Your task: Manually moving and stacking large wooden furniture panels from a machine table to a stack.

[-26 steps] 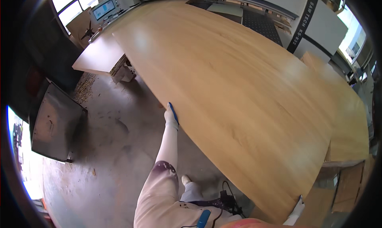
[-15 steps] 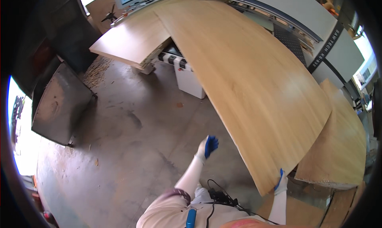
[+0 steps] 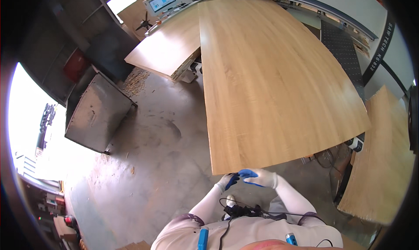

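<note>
Head view: gloved left hand (image 3: 228,180) and right hand (image 3: 262,179), loosely curved, grasping nothing, near flat wood-grained board (image 3: 275,84).

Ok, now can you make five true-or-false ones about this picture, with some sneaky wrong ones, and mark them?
1. The white-and-blue gloved left hand and right hand are far apart. False: they are close together.
2. The large, flat, light-brown wood-grain board is round. False: it has straight sides and corners.
3. The pale-framed computer monitor has a lit screen. True.
4. The boxy grey metal container is right of the board. False: it is left.
5. Small tan scraps lie on the grey floor. True.
</note>
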Motion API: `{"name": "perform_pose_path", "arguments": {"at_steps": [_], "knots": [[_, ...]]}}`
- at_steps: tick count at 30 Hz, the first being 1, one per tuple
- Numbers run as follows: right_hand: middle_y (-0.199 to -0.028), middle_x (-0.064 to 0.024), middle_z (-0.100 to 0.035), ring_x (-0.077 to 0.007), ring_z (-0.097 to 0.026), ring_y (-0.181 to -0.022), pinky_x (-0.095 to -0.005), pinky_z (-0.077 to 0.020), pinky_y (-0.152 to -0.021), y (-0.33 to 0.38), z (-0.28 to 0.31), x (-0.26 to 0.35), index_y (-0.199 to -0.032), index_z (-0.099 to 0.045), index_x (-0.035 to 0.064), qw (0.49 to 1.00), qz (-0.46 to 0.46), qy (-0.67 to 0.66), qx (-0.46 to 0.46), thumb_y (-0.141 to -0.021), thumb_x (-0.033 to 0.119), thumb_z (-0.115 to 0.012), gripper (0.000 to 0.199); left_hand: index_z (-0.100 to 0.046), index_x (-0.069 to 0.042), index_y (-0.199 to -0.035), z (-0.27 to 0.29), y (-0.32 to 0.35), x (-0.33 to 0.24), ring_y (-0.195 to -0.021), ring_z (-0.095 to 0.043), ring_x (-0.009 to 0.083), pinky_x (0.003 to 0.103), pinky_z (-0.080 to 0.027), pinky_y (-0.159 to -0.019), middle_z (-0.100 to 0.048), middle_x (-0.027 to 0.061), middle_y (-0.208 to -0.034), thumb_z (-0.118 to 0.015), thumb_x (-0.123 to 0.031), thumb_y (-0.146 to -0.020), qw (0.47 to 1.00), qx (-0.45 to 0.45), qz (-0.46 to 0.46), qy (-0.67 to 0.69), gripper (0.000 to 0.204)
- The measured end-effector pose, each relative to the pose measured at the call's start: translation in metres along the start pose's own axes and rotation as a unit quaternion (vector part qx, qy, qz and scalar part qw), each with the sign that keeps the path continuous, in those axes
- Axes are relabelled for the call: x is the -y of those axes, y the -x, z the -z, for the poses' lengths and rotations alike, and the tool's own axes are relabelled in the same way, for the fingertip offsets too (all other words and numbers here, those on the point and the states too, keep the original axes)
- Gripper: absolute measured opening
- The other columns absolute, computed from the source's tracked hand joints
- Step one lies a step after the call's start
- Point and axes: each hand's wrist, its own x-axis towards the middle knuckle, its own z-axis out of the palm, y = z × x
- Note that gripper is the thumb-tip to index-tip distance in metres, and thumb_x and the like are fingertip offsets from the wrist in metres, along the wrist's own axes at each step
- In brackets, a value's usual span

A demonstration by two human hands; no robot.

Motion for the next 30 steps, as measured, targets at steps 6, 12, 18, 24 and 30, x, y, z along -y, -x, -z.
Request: {"name": "perform_pose_path", "arguments": {"at_steps": [6,12,18,24,30], "knots": [[-0.119,-0.0086,-0.062,-0.0158,-0.057,-0.11,-0.0298,-0.0448,-0.098,0.114,0.261,0.023,-0.125,-0.056,-0.0012,0.918,0.177,0.051,-0.352,-0.094,0.032,-0.065,0.046,-0.055,-0.001,-0.129,-0.094,-0.015,-0.03,-0.127,-0.051,0.0279,0.044,-0.041,-0.107,-0.057,0.0129,-0.133,-0.049,-0.019,-0.096,0.914,0.028,-0.103,0.391,0.038],[-0.129,-0.0127,-0.055,-0.0211,-0.055,-0.115,-0.0321,-0.0433,-0.1,0.287,0.526,-0.016,-0.136,-0.044,-0.0027,0.757,0.06,0.177,-0.627,-0.097,0.028,-0.06,0.053,-0.047,-0.007,-0.136,-0.235,-0.057,-0.074,-0.121,-0.051,0.0362,0.051,-0.038,-0.105,-0.054,0.0166,-0.134,-0.036,-0.064,-0.094,0.789,-0.256,-0.023,0.558,0.072],[-0.135,-0.0275,-0.047,-0.0442,-0.054,-0.116,-0.0477,-0.0478,-0.096,0.393,0.658,-0.057,-0.136,-0.046,0.0007,0.433,-0.165,0.519,-0.718,-0.09,0.051,-0.06,0.07,-0.036,-0.009,-0.146,-0.325,-0.111,-0.143,-0.132,-0.045,0.0331,0.05,-0.035,-0.109,-0.045,0.0157,-0.145,-0.039,-0.071,-0.091,0.727,-0.217,-0.079,0.647,0.083],[-0.123,-0.0314,-0.053,-0.0446,-0.055,-0.11,-0.0539,-0.0475,-0.091,0.426,0.766,-0.078,-0.127,-0.048,-0.008,0.481,-0.166,0.506,-0.696,-0.088,0.058,-0.055,0.077,-0.041,-0.004,-0.142,-0.33,-0.059,-0.189,-0.124,-0.054,0.0347,0.047,-0.043,-0.105,-0.052,0.0175,-0.139,-0.047,-0.05,-0.097,0.78,-0.098,-0.2,0.585,0.065],[-0.115,-0.0289,-0.053,-0.0416,-0.055,-0.105,-0.0527,-0.0476,-0.088,0.437,0.75,-0.03,-0.122,-0.051,-0.0091,0.606,-0.148,0.441,-0.645,-0.088,0.058,-0.054,0.076,-0.041,-0.003,-0.143,-0.292,0.006,-0.232,-0.117,-0.059,0.0345,0.046,-0.048,-0.098,-0.055,0.0188,-0.135,-0.036,-0.052,-0.101,0.805,-0.151,-0.279,0.502,0.064]]}}
